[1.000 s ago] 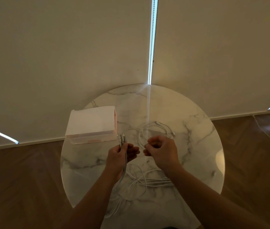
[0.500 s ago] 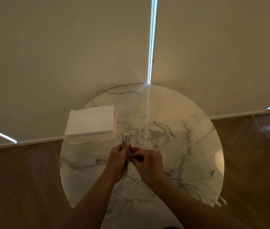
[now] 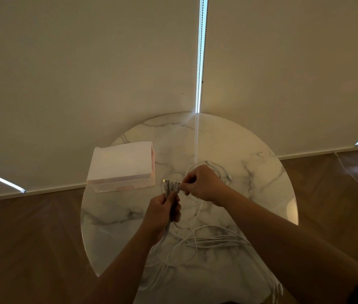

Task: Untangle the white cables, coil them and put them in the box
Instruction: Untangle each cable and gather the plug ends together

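**Left fist holds the plug ends; right hand pinches one**

The left hand (image 3: 162, 212) is closed round a bunch of white cables (image 3: 213, 239), thumb side up. The plugs (image 3: 166, 184) stick out of the top of the fist, fanned slightly apart. The right hand (image 3: 204, 185) reaches in from the right and pinches the rightmost plug between thumb and forefinger, just above the fist. Its other fingers are curled loosely.

Below the fist the cables drop to the table (image 3: 261, 194) and spread in loose, crossing strands toward the person. A flat sheaf runs right under the right forearm. Some strands go over the near rim, below and right of the grip. More cable loops out on the marble behind the right hand, on the far side of the grip.

The box (image 3: 121, 165) stands beyond and left of the grip, near but not touching it. Its near right corner is the closest part. It sits at the table's left rim, and whether it overhangs I cannot tell. None of the cables are in it.

Right of the grip the marble runs on to the round rim, well apart from both hands. Left of the fist a narrower band of marble lies between it and the rim. Wood floor (image 3: 31, 238) surrounds the table, and pale blinds (image 3: 86, 73) hang beyond its far edge.
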The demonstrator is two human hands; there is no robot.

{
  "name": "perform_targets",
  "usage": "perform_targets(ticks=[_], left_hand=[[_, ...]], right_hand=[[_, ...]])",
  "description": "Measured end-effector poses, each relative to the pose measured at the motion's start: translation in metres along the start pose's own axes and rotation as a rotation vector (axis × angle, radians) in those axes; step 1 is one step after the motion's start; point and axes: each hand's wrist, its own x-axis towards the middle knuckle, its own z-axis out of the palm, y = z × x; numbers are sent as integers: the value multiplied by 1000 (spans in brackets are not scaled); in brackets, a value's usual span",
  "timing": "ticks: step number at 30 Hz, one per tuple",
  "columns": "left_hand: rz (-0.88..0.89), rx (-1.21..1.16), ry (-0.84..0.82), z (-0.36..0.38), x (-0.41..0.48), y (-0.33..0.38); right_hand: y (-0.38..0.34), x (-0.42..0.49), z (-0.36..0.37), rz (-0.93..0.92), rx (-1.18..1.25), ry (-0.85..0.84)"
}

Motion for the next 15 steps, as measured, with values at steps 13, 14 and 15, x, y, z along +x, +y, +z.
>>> perform_targets(ticks=[13, 14, 15], left_hand=[[-121, -320, -115, -7, 1, 0], [-125, -359, -112, -8, 3, 1], [-126, -388, -105, -10, 4, 0]], right_hand=[[-17, 11, -5, -169, -89, -9], [-12, 14, -2, -169, -78, 20], [-5, 15, 0, -164, -68, 43]])
